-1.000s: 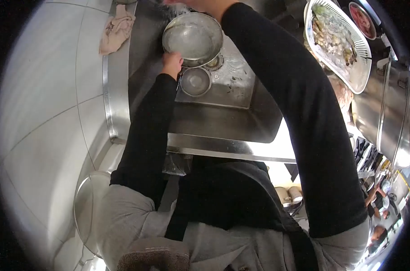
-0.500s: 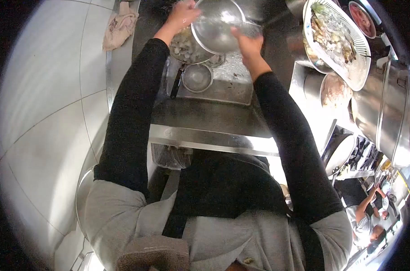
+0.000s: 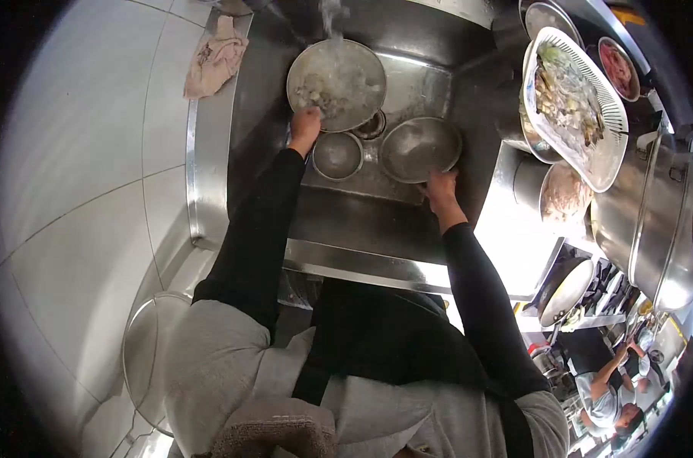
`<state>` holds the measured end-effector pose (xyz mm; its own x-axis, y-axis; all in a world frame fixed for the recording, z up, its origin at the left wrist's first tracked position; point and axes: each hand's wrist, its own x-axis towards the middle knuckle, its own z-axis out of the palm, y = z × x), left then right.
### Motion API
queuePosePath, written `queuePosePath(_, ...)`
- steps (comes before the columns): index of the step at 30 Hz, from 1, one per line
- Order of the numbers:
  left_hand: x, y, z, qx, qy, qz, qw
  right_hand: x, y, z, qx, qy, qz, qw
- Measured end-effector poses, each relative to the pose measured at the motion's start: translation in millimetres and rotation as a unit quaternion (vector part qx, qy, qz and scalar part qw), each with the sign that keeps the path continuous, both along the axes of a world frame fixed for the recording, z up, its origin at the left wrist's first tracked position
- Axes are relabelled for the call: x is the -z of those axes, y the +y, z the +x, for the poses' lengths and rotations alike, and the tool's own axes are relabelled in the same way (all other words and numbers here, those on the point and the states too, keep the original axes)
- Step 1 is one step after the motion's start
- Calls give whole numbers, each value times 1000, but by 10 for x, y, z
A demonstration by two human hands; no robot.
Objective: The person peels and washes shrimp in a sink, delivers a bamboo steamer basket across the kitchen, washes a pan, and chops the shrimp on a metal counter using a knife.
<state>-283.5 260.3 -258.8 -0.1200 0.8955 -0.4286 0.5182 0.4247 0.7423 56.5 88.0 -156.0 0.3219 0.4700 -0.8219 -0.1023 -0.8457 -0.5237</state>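
Note:
My left hand (image 3: 307, 128) is closed on the near rim of a wide metal bowl (image 3: 358, 80), which holds cloudy water and small pale pieces I cannot identify. A stream of water (image 3: 332, 17) falls into it from above. Over to the right, my right hand (image 3: 442, 189) grips the near edge of a second metal bowl (image 3: 420, 149), which looks empty and sits low in the sink. Between the two hands lies a small round strainer (image 3: 337, 156), its handle not visible. All of this is inside a steel sink (image 3: 346, 214).
A white oval basket (image 3: 609, 172) of shellfish-like food stands on the right-hand counter, near a bowl of red meat (image 3: 619, 69) and large steel pots (image 3: 625, 206). A cloth (image 3: 217, 61) hangs over the left ledge. Another person (image 3: 606, 393) works at far right.
The second bowl, earlier held up by both hands beside the wide bowl, is now lower and to the right in my right hand. My left hand has moved onto the wide bowl's rim.

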Motion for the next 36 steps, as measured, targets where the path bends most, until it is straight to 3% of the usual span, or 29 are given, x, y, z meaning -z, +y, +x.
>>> queuePosePath(1, 9, 37, 1, 61, 92, 69, 991, 70, 32, -1, 3, 10, 2, 1000)
queuePosePath(4, -111, 139, 67, 118, 73, 37, 990, 279, 99, 12, 85, 68, 65, 992)
queuePosePath(7, -234, 296, 250, 149, 137, 27, 979, 429, 244, 32, 134, 87, 140, 977)
queuePosePath(10, -465, 394, 670, 7, 159, -19, 987, 231, 438, -33, 186, 79, 111, 973)
queuePosePath(12, 33, 476, 729, 135, 228, -23, 964, 16, 445, -150, 188, 26, 77, 979)
queuePosePath(15, 1119, 595, 812, 320, 317, -29, 892, -321, 207, -328, 170, 52, 94, 980)
queuePosePath(17, 446, 323, 1088, 174, 303, 25, 937, -314, -19, -377, 163, 63, 105, 979)
queuePosePath(20, 543, 536, 877, 193, 173, -44, 965, -85, -256, -399, 159, 19, 131, 978)
queuePosePath(23, 2, 513, 682, 50, -99, -101, 989, 207, -320, -373, 103, -75, 140, 982)
queuePosePath(24, -249, 462, 699, 2, -190, -120, 974, 383, -316, -336, 91, -98, 122, 984)
queuePosePath(28, -1253, -37, 989, 118, -410, -221, 877, 449, -183, -307, 101, -15, 119, 988)
queuePosePath(30, -1201, -60, 976, 153, -327, -199, 911, 15, -48, -379, 136, 33, 89, 986)
queuePosePath(31, -1087, 37, 923, 176, -205, -165, 949, -181, 9, -385, 159, 49, 67, 984)
queuePosePath(34, -517, 259, 773, 212, 91, -60, 971, 406, -297, -210, 157, 36, 108, 981)
queuePosePath(36, 96, 202, 784, 218, 184, 9, 958, 751, -561, -75, 103, 23, 125, 987)
